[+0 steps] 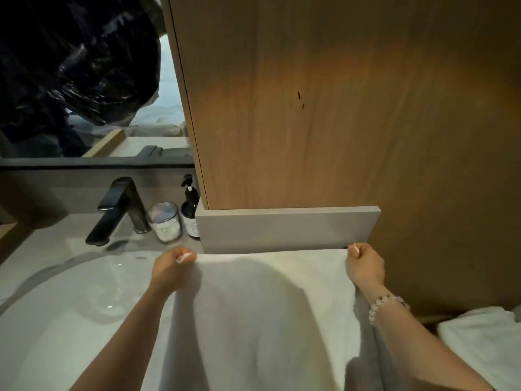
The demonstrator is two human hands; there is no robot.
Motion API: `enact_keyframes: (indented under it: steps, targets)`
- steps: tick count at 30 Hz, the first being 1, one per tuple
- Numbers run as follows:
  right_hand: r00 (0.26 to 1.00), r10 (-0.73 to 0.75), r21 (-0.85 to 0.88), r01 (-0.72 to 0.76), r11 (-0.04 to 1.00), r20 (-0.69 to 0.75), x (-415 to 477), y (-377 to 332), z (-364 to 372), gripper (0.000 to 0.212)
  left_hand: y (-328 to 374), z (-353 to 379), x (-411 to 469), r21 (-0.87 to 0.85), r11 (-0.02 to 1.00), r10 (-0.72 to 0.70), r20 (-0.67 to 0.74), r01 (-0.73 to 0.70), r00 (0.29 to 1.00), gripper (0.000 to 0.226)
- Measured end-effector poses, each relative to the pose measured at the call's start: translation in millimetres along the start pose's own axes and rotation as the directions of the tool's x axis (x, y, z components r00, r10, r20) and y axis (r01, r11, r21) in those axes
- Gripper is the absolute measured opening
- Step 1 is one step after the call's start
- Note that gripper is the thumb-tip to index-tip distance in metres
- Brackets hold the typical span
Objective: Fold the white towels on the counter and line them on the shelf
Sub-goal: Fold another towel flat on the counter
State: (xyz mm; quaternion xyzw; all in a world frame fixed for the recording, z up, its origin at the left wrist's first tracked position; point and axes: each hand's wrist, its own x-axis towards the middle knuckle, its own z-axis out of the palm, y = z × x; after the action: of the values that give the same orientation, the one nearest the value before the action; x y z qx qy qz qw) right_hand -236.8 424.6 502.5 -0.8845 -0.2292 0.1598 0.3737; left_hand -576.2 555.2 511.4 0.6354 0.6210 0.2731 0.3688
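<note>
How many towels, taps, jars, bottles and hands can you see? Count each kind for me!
White towels: 2, the held towel and the side towel
Black tap: 1
Glass jar: 1
Pump bottle: 1
Hands: 2, left hand and right hand
Total: 7

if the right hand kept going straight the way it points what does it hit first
Most likely the right end of the low grey panel under the wooden cabinet, just beyond the right hand, which pinches a corner of the white towel. Depth is hard to judge.
</note>
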Motion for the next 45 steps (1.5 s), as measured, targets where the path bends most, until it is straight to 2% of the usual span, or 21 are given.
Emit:
enact_keyframes:
  steps: [3, 5, 8, 11, 15, 19, 21, 25, 28, 31, 34, 36, 39, 42, 45]
  targets:
    - [0.995, -0.096, -0.080, 0.095, 0.992, -0.004, 2.9, 10.5, 12.4, 0.023, -6.4, 11.7, 7.5, 0.077, 0.997, 0.015, -0.056, -0.011, 0.998, 0.018]
    - [0.991, -0.136, -0.073, 0.135, 0.988, -0.001, 1.5, 19.9, 19.0, 0.023, -14.2, 18.9, 11.9, 0.142, 0.990, -0.011, -0.065, 0.020, 0.998, 0.015]
    - [0.979, -0.199, -0.046, 0.197, 0.979, -0.038, 4.1, 29.0, 25.0, 0.018, -25.3, 26.7, 15.1, 0.150, 0.986, -0.059, -0.063, 0.068, 0.996, 0.014]
    - [0.977, -0.211, -0.044, 0.209, 0.977, -0.042, 8.1, 30.7, 25.5, 0.017, -28.0, 30.2, 15.1, 0.175, 0.982, -0.051, -0.075, 0.063, 0.996, 0.014]
    - [0.994, -0.108, 0.039, 0.109, 0.993, -0.013, 13.7, 29.2, 20.2, 0.017, -27.0, 33.9, 13.8, 0.186, 0.980, -0.057, -0.062, 0.068, 0.996, 0.017]
    - [0.992, 0.039, 0.064, -0.047, 0.997, 0.122, 28.0, 31.9, 5.3, 0.030, -27.0, 34.1, 10.7, 0.116, 0.988, -0.095, -0.042, 0.099, 0.995, 0.042]
    - [0.984, 0.081, 0.033, -0.087, 0.996, 0.160, 21.0, 40.5, -7.8, 0.033, -30.6, 35.6, 10.5, 0.070, 0.989, -0.128, -0.055, 0.132, 0.990, 0.035]
    - [0.981, 0.077, -0.043, -0.070, 0.997, 0.180, -28.5, 59.7, -36.3, 0.033, -38.8, 35.8, 0.7, -0.093, 0.963, -0.261, -0.095, 0.252, 0.961, 0.048]
    - [0.973, 0.056, -0.095, -0.035, 0.995, 0.222, -64.7, 61.5, -42.0, 0.043, -51.6, 28.5, -10.4, -0.086, 0.945, -0.324, -0.110, 0.316, 0.940, 0.048]
    - [0.964, 0.062, -0.137, -0.027, 0.990, 0.259, -75.7, 62.1, -34.9, 0.050, -57.1, 22.3, -21.6, -0.008, 0.961, -0.276, -0.086, 0.277, 0.957, 0.038]
    - [0.959, 0.065, -0.130, -0.030, 0.991, 0.275, -71.8, 63.2, -30.7, 0.044, -48.3, 21.5, -32.6, 0.036, 0.975, -0.213, -0.111, 0.218, 0.971, 0.025]
    - [0.956, 0.093, -0.075, -0.074, 0.994, 0.278, -68.1, 62.1, -31.1, 0.035, -40.3, 21.6, -38.4, 0.037, 0.984, -0.168, -0.142, 0.175, 0.976, 0.020]
    - [0.959, 0.104, -0.041, -0.097, 0.994, 0.264, -64.6, 57.5, -34.3, 0.028, -34.0, 22.5, -43.5, -0.068, 0.990, -0.131, -0.118, 0.123, 0.984, 0.018]
    - [0.907, 0.115, 0.060, -0.152, 0.987, 0.406, -62.5, 51.6, -39.8, 0.039, -33.2, 20.9, -51.0, -0.129, 0.989, -0.078, -0.020, 0.074, 0.997, 0.023]
    - [0.840, 0.111, 0.043, -0.157, 0.987, 0.531, -56.2, 46.1, -54.2, 0.036, -37.3, 19.0, -59.5, -0.080, 0.996, -0.030, 0.040, 0.033, 0.999, 0.029]
